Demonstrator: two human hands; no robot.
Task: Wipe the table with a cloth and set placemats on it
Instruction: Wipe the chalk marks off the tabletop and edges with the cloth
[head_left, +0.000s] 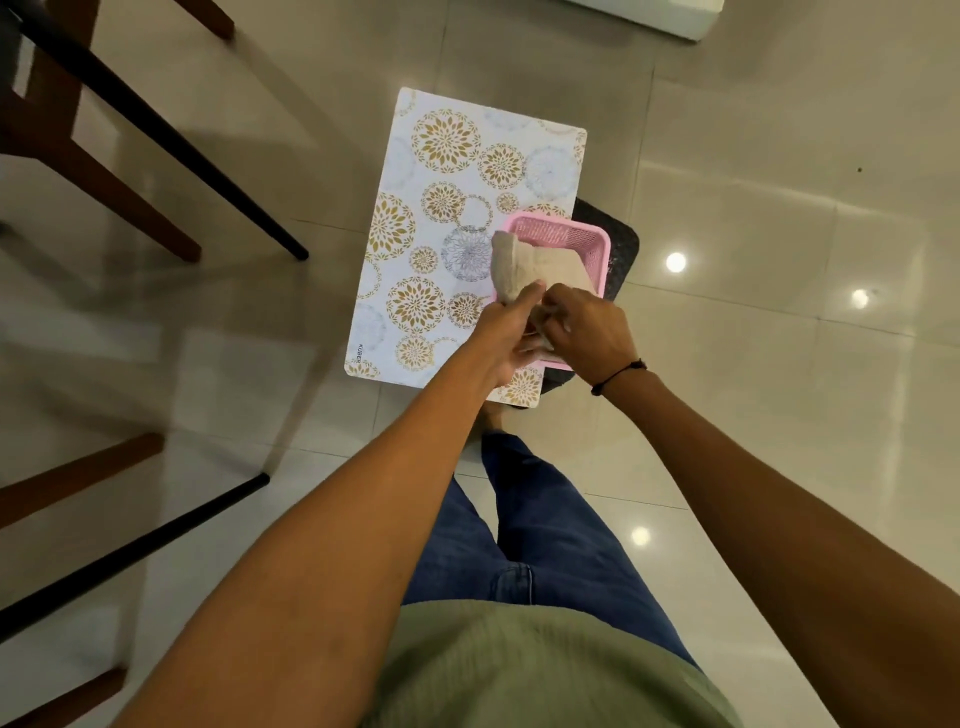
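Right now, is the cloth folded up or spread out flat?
Bunched up, not flat. The cloth sticks up from the pink basket, gripped by the left hand and right hand.

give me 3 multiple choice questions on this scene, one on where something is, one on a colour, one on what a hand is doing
1. Where does the basket sit?
A. on the placemat on the floor
B. on a chair
C. on a table

2. What colour is the basket?
A. green
B. pink
C. black

3. What are the hands doing?
A. hanging idle
B. pressing flat on the floor
C. both gripping the cloth

Key:
1 A, the basket rests on the patterned placemat that lies on the tiled floor.
2 B, its mesh walls are pink.
3 C, the left hand and right hand curl round the beige cloth over the basket.
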